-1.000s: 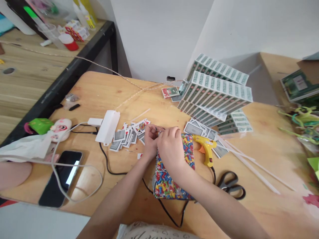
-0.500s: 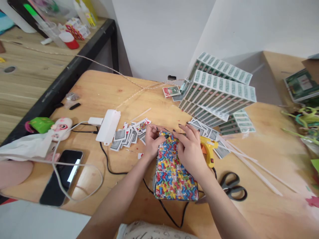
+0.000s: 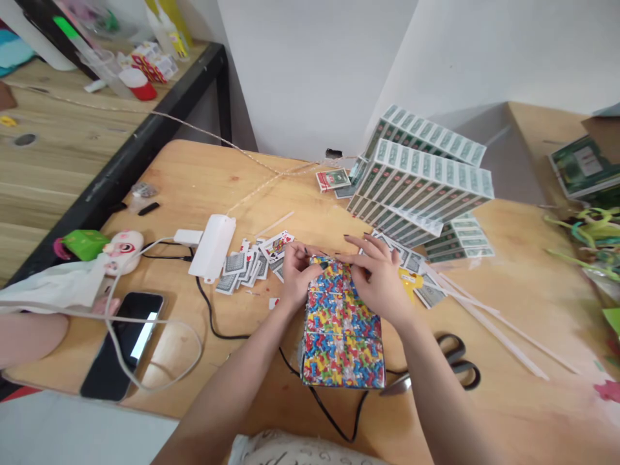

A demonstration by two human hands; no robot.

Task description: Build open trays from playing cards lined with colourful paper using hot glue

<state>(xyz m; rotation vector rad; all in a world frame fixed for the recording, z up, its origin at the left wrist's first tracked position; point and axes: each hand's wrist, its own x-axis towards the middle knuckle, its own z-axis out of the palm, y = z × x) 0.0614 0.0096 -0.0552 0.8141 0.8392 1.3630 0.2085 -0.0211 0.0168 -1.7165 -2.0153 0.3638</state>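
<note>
A block-shaped box (image 3: 343, 342) covered in a bright red, blue, yellow and green pattern lies on the table in front of me. My left hand (image 3: 296, 274) grips its far left corner, thumb on top and fingers behind. Along the far edge rests my right hand (image 3: 380, 278), its index finger reaching toward the left hand and the other fingers spread and raised. Part of a yellow glue gun (image 3: 411, 281) shows behind my right hand. Loose playing cards (image 3: 246, 266) lie left of the box, and more cards (image 3: 404, 255) lie beyond the right hand.
Green card packs (image 3: 426, 177) stand stacked at the back right. Black-handled scissors (image 3: 458, 361) lie under my right forearm. White strips (image 3: 498, 329) stretch to the right. On the left are a white power strip (image 3: 212, 248), a phone (image 3: 121, 345) and loose cables.
My right hand has shifted slightly right and its fingers have lifted and spread, baring more of the box's top and covering more of the glue gun. The left hand stays put.
</note>
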